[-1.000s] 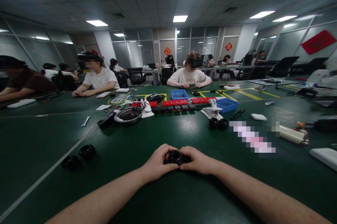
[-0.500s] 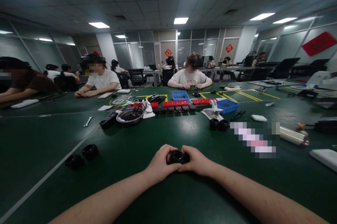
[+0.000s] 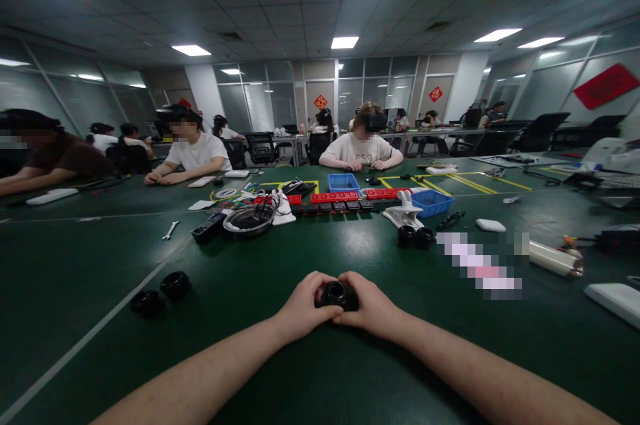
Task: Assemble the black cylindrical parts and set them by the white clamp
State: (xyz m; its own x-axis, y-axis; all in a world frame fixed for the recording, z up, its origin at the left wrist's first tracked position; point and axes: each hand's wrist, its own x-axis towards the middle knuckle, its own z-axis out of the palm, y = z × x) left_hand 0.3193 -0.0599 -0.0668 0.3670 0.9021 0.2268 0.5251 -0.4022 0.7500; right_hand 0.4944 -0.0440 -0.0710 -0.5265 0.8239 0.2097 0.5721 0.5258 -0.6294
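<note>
My left hand (image 3: 306, 305) and my right hand (image 3: 371, 305) close round a glossy black wheel-like part (image 3: 336, 294) from both sides, near the front of the green table. Its round central hole faces up towards me. The thumbs meet along its near side, and the fingers behind it are partly hidden. To the left lie two similar black round parts, one (image 3: 175, 285) just behind the other (image 3: 147, 303). Another pair of black round parts (image 3: 416, 236) sits beyond my right hand, in front of a white clip stand (image 3: 403, 212).
Across the table's middle stretch red power strips (image 3: 335, 197), a round metal pan (image 3: 249, 220) and a blue bin (image 3: 431, 202). A wrench (image 3: 171, 230) lies at left. On the right are a cream cylinder (image 3: 554, 257) and a white box (image 3: 615, 302). People sit opposite.
Both hands still hold the black part in nearly the same spot, with the right fingers shifted slightly left over it. The whole view has turned a little.
</note>
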